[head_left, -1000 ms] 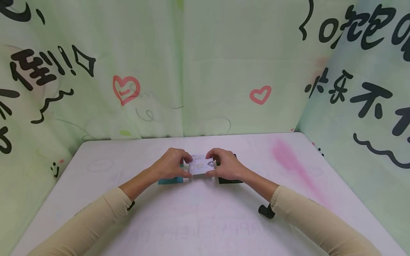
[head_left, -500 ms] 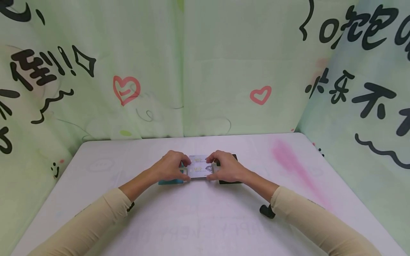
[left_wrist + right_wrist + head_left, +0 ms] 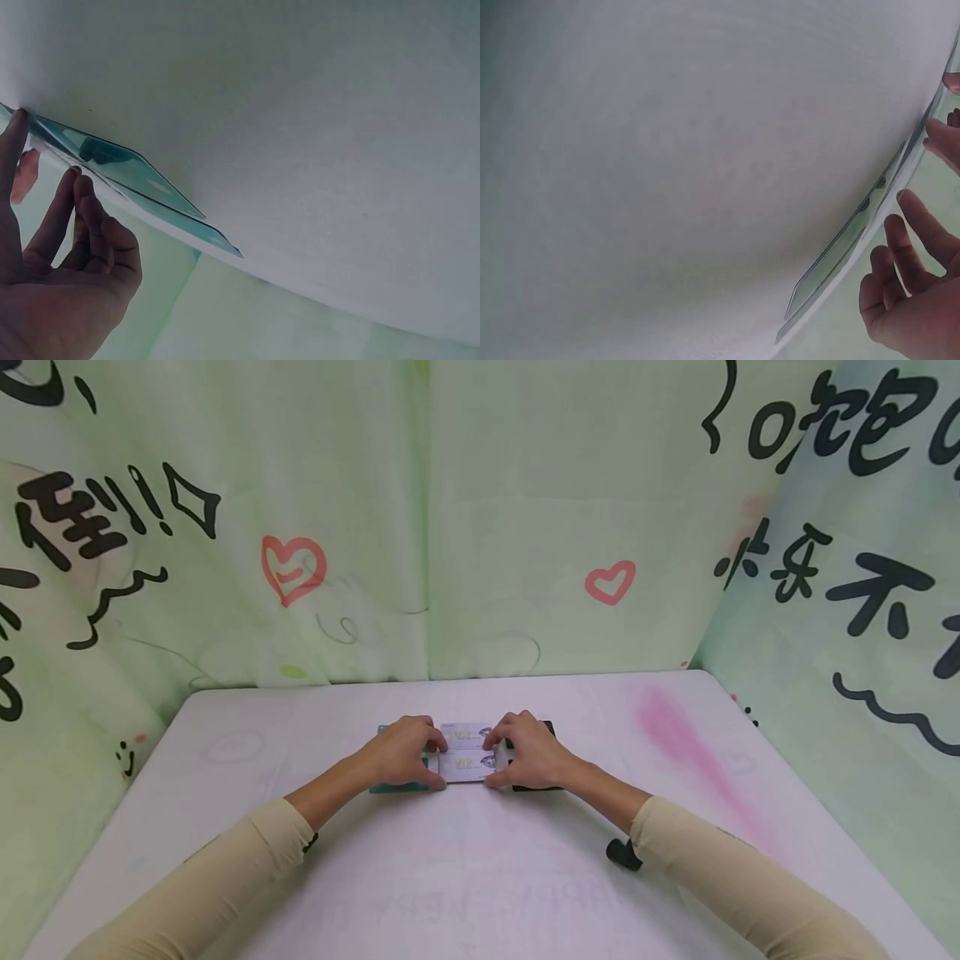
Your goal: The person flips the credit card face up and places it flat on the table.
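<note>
A white card with gold "VIP" lettering (image 3: 465,766) lies between my two hands, close in front of a matching white card (image 3: 461,735). My left hand (image 3: 405,752) holds the near card by its left side, thumb at the front corner and a finger at the back corner. At its right side my right hand (image 3: 528,752) does the same with thumb and finger. Two teal cards (image 3: 112,161) lie under and beside the left hand. Dark cards (image 3: 538,788) are partly hidden beneath the right hand, and their glossy edges (image 3: 840,240) show in the right wrist view.
The cards lie on a white table (image 3: 465,877) with a pink smear (image 3: 690,743) at its right. A pale green curtain (image 3: 495,527) with hearts and black writing surrounds it. A black strap-mounted piece (image 3: 622,854) sits by the right cuff.
The near VIP card has come down and towards me, from overlapping the far card to lying flat in front of it. Both hands have lowered slightly with it.
</note>
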`<state>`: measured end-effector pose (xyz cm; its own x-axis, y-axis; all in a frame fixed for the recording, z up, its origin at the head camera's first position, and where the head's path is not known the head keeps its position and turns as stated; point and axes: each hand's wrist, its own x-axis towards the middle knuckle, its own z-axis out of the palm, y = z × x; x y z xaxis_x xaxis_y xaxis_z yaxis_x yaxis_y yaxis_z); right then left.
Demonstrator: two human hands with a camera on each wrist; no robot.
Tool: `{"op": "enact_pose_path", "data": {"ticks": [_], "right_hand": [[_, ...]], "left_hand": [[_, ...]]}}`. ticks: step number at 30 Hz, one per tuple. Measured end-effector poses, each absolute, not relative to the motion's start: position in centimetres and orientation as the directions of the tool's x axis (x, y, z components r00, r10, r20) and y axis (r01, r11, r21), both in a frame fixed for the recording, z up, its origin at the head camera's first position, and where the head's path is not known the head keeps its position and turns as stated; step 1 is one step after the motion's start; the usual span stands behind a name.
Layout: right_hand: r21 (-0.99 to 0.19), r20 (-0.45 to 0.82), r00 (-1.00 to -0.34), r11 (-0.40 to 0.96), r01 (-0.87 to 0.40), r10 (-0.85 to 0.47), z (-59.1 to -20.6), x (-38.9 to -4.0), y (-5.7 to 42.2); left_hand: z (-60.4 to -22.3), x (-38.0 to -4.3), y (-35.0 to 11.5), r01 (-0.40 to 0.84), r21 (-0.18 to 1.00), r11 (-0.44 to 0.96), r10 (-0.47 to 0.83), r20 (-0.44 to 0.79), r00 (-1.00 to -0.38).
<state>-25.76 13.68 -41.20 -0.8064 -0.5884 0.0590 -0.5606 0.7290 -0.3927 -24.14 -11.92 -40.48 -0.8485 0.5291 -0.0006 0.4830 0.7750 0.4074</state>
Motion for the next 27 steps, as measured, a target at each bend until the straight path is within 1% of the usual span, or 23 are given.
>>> {"op": "enact_pose_path", "data": {"ticks": [6,12,23,27], "right_hand": [[-0.393,0.043,-0.802,0.728,-0.562,-0.596,-41.07,-25.58,13.63],[-0.369,0.04,-0.805,0.74,-0.562,-0.592,-41.16,-25.38,13.53],[-0.358,0.027,-0.803,0.744,-0.564,-0.596,-41.12,-25.31,13.4],[-0.361,0.037,-0.794,0.733,-0.576,-0.606,-40.84,-25.41,13.49]], "left_hand": [[-40.41,-23.96,-11.81,0.472,0.41,0.78,0.525,-0.019,-0.851],[-40.45,-23.79,-11.74,0.458,0.416,0.786,0.516,-0.032,-0.856],[-40.65,-23.79,-11.92,0.456,0.42,0.784,0.517,-0.038,-0.855],[-40.31,-23.78,-11.98,0.47,0.402,0.786,0.527,-0.036,-0.849]]}}
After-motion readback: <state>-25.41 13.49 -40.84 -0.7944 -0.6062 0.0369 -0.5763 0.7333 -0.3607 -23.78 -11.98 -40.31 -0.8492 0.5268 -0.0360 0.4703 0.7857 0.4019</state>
